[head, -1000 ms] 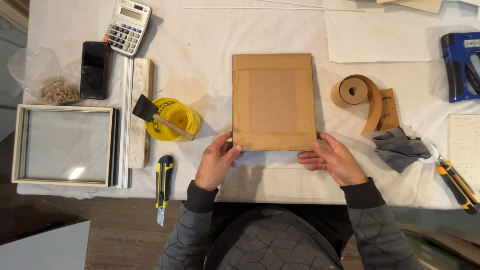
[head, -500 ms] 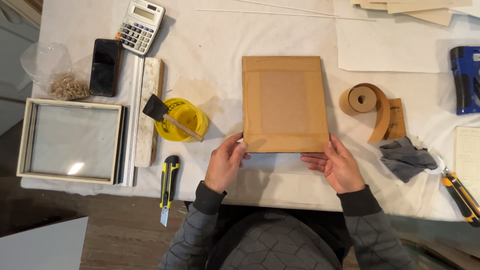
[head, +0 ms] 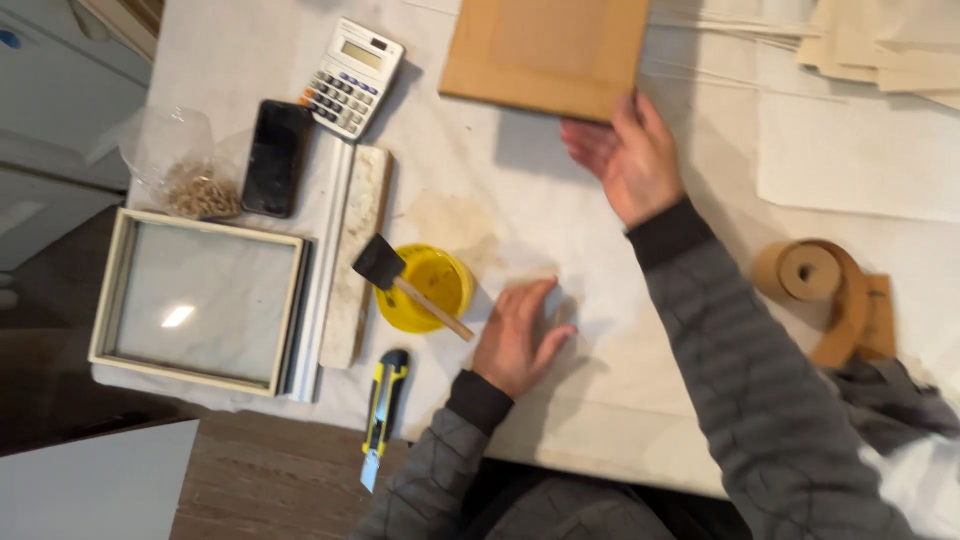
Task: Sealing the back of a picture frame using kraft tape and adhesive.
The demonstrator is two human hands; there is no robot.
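**A:** Eyes on the brown cardboard panel (head: 545,50) — it sits far up the counter (head: 600,400), its top edge cut off by the frame, with a paler rectangle marked across its face.

**B:** And the right hand (head: 625,155) is right at its near corner. The fingers (head: 590,140) are spread and loose, tips at the panel's lower edge — touching it or just under it, I can't quite tell through the blur, but nothing's clasped.

**A:** The left hand (head: 518,335)?

**B:** Flat on the white cloth, palm down, fingers splayed and released, holding nothing. It's well apart from the panel, just beside the yellow dish (head: 430,290).

**A:** A foam brush (head: 385,268) lies across that dish, black head on the left rim, wooden handle pointing toward the left hand.

**B:** Below the dish, a yellow-and-black utility knife (head: 382,415) hangs over the counter's near edge. To the left, a pale stone-like block (head: 355,255) lies lengthwise, then a picture frame with glass (head: 200,300).

**A:** Above that — a black phone (head: 275,158), a calculator (head: 352,77) and a clear bag of small brown bits (head: 185,175).

**B:** Out right, a roll of brown paper tape (head: 815,285) with a grey rag (head: 890,400) just below it.
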